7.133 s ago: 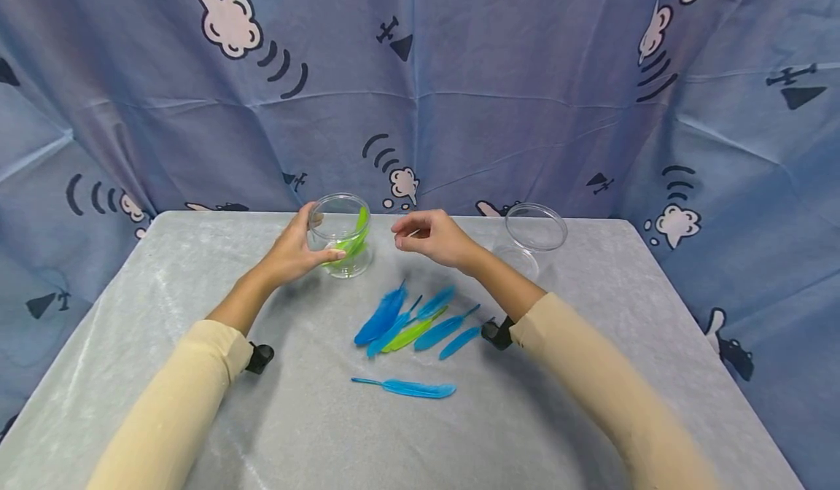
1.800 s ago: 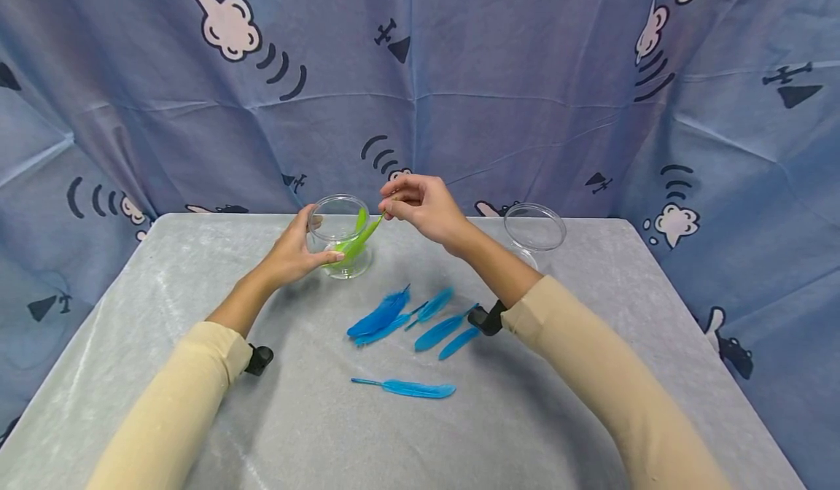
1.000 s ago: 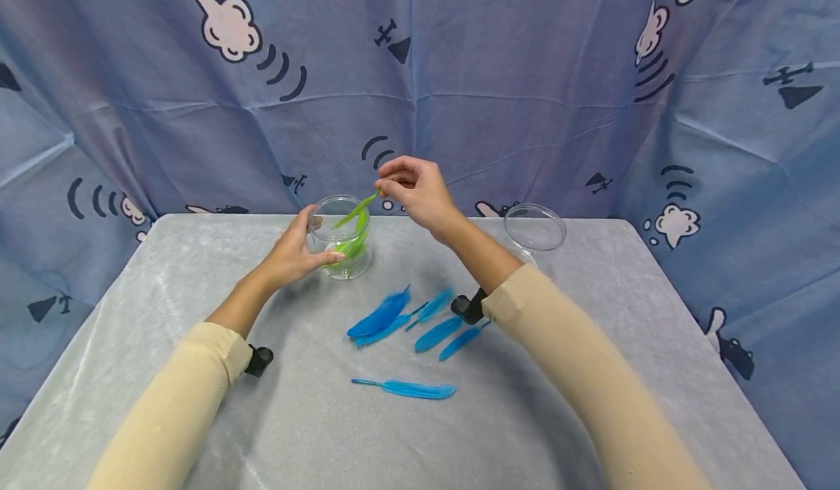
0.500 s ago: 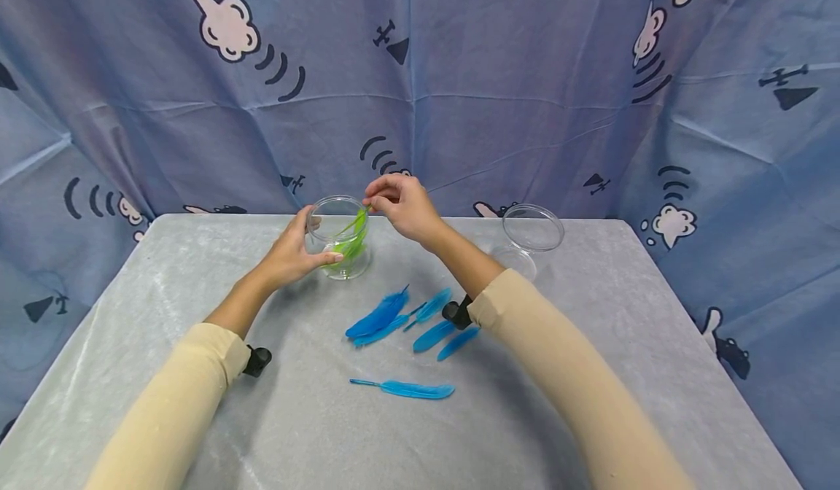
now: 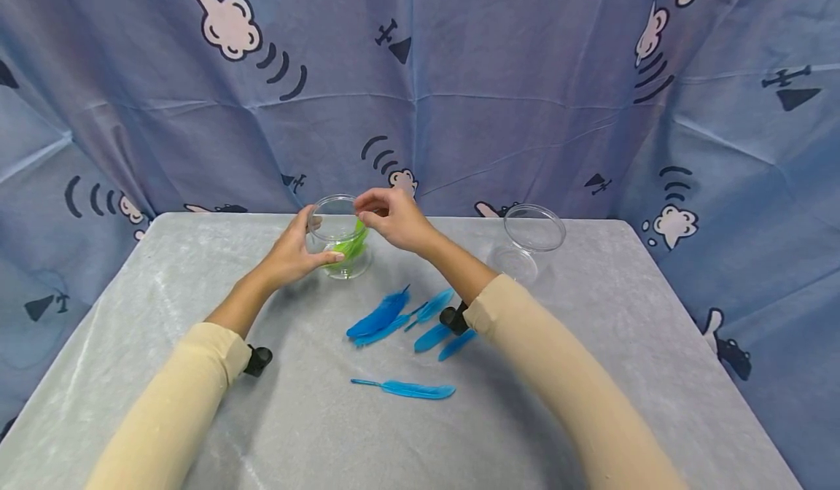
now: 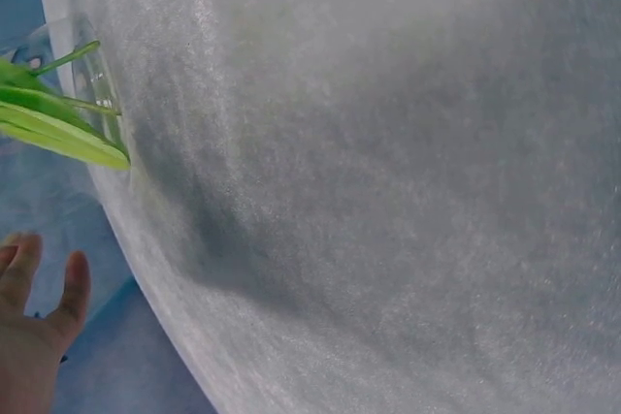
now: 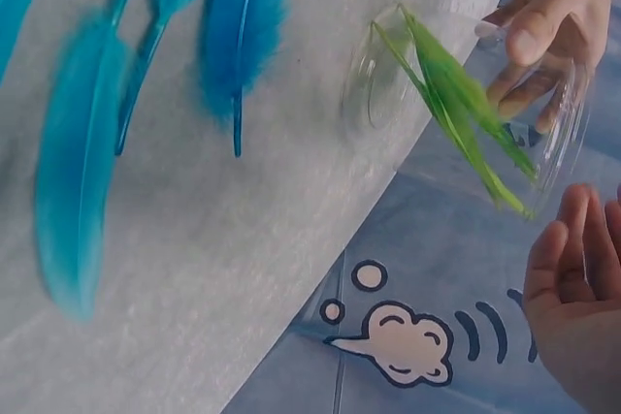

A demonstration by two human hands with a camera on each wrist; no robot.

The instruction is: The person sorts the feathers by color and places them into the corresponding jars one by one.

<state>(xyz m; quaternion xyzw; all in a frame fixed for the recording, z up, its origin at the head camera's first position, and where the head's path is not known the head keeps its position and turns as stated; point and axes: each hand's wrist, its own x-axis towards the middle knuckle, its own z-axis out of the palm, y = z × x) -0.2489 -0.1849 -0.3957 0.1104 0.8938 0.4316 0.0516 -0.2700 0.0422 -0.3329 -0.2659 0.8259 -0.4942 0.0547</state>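
My left hand (image 5: pixel 289 253) grips a clear footed jar (image 5: pixel 331 233) around its side, thumb in front, at the back of the table left of centre. Inside it several green feathers (image 5: pixel 348 248) lean against the wall; through the glass they show in the right wrist view, with the left thumb (image 7: pixel 529 41) on the jar. My right hand (image 5: pixel 394 220) is at the jar's right rim, fingers bent, fingertips just above the feather ends. In the right wrist view my right hand's fingers (image 7: pixel 572 239) stand close by the rim with nothing visible between them.
Several blue feathers (image 5: pixel 378 315) lie on the grey cloth-covered table (image 5: pixel 295 432), some partly hidden under the right wrist camera. A single blue feather (image 5: pixel 416 389) lies nearer. A second clear jar (image 5: pixel 534 229) stands at the back right. A patterned curtain (image 5: pixel 459 133) hangs behind.
The last green feather from the table was carried over the jar, lowered in and apparently let go; my right hand has come down and left to the rim. The left hand has kept its place.
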